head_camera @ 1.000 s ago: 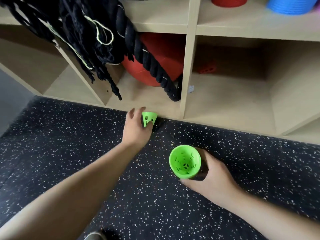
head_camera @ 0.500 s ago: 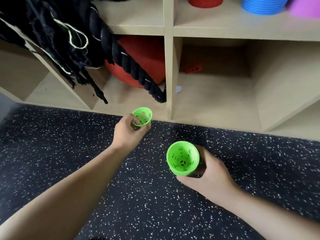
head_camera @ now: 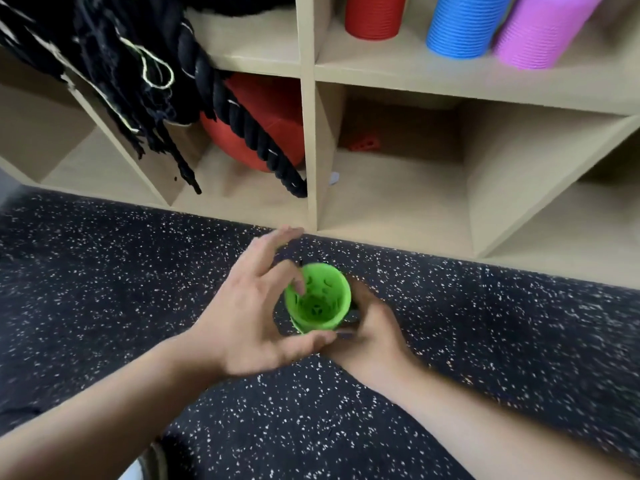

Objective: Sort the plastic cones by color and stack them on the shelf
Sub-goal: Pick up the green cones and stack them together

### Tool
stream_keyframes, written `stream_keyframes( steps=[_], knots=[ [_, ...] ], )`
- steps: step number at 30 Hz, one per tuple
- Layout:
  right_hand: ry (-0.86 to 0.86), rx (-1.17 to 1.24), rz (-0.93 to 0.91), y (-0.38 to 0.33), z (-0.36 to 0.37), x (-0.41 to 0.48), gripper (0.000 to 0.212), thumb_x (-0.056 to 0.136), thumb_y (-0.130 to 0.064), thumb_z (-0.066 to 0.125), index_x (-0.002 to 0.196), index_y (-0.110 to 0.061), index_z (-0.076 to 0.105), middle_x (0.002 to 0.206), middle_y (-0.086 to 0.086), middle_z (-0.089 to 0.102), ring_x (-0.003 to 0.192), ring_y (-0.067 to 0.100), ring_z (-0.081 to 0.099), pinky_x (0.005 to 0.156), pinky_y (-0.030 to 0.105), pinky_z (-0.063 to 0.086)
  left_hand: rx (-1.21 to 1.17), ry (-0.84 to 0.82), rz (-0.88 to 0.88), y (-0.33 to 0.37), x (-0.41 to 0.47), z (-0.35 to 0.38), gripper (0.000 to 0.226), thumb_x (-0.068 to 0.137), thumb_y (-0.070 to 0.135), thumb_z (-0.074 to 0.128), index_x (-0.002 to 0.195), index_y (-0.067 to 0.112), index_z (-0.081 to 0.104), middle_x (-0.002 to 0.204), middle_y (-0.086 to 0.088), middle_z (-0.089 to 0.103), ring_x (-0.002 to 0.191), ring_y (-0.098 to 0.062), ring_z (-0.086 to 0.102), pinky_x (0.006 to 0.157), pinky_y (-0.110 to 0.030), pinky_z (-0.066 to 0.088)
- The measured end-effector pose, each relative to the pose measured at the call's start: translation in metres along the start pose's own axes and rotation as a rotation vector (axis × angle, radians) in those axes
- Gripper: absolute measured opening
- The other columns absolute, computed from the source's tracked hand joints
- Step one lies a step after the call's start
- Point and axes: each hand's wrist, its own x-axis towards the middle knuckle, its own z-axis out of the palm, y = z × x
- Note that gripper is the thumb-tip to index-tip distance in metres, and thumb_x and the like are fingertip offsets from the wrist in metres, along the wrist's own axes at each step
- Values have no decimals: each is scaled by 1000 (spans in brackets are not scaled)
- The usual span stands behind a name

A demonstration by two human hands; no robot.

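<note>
green cones point mouth-up at the camera, long axis tipped toward it. right hand grip clamps them, left hand grip's spread loose. shelf cubby at 12 o'clock holds a red cone.

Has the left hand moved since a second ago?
Yes. The left hand has come back from the floor edge beside the shelf divider to the green cones in the right hand.

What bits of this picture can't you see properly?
Head view:
- green cones: right hand covers their bottoms, so no counting them.
- left hand: motion blur, grip unclear.
- red stack, blue stack, purple stack: tops cut by the top edge.
- small red thing: dim, too small.
</note>
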Motion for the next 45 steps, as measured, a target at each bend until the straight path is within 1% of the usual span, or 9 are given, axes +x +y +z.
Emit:
stream_keyframes(
  steps=[8, 16, 20, 25, 28, 32, 36, 40, 45],
  knots=[
    [39, -73, -75, -14, -20, -6, 68, 58, -39, 84, 119, -50, 54, 104, -26, 69, 91, -4, 68, 79, 27, 58, -15, -112, -213, 27, 25, -3, 100, 68, 90, 52, 152, 46, 18, 135, 15, 45, 122, -9, 54, 100, -36, 50],
    [197, -80, -270, -46, -63, 7, 71, 52, -40, 77, 118, -46, 52, 110, -20, 68, 103, 2, 65, 85, 31, 55, -10, -111, -168, 54, 74, -13, 78, 66, 85, 55, 128, 42, 37, 112, 18, 52, 94, -2, 57, 86, -21, 47],
    [295, -19, -344, -72, -97, 11, 83, 49, -46, 91, 122, -43, 51, 115, -24, 63, 108, -1, 61, 83, 14, 50, -498, -18, -292, 70, 104, -32, 47, 72, 55, 72, 110, 31, 57, 96, 5, 71, 85, -10, 68, 77, -26, 56],
    [425, -46, -579, -120, -144, 23, 76, 48, -57, 90, 116, -37, 61, 111, -22, 68, 108, 2, 64, 85, 11, 47, -1186, -76, -306, 77, 132, -49, 55, 76, 33, 71, 126, 11, 60, 127, -16, 66, 115, -31, 66, 88, -37, 58],
    [514, -58, -715, -142, -153, 45, 64, 63, -59, 83, 112, -25, 62, 109, -7, 64, 102, 13, 64, 85, 22, 50, -1370, -58, -272, 72, 144, -53, 64, 74, 32, 83, 131, 12, 61, 135, -17, 62, 121, -31, 63, 92, -37, 56],
    [542, 91, -702, -164, -163, 71, 29, 85, -36, 60, 107, -19, 50, 106, -6, 56, 94, -6, 53, 82, 13, 40, -1463, 15, -225, 64, 162, -59, 84, 69, 34, 89, 140, 8, 53, 141, -21, 57, 127, -37, 58, 101, -45, 53],
    [610, 354, -672, -185, -168, 91, 36, 83, -24, 64, 112, -18, 45, 94, -9, 58, 79, -2, 58, 74, 18, 49, -1325, 72, -119, 69, 186, -69, 71, 78, 28, 81, 141, 8, 53, 139, -19, 59, 129, -38, 57, 108, -50, 46],
    [637, 524, -612, -199, -177, 121, 57, 83, -18, 79, 128, -16, 44, 120, 2, 65, 102, 9, 69, 89, 31, 56, -970, 238, -171, 71, 212, -66, 59, 77, 25, 82, 131, 19, 60, 124, -8, 70, 118, -28, 65, 105, -47, 50],
    [638, 201, -640, -218, -165, 153, 56, 71, -28, 89, 113, -24, 52, 105, -11, 69, 98, -1, 67, 83, 20, 53, -434, 506, -305, 68, 241, -48, 71, 60, 34, 96, 114, 24, 51, 105, 11, 67, 94, -4, 66, 72, -21, 53]
  ],
)
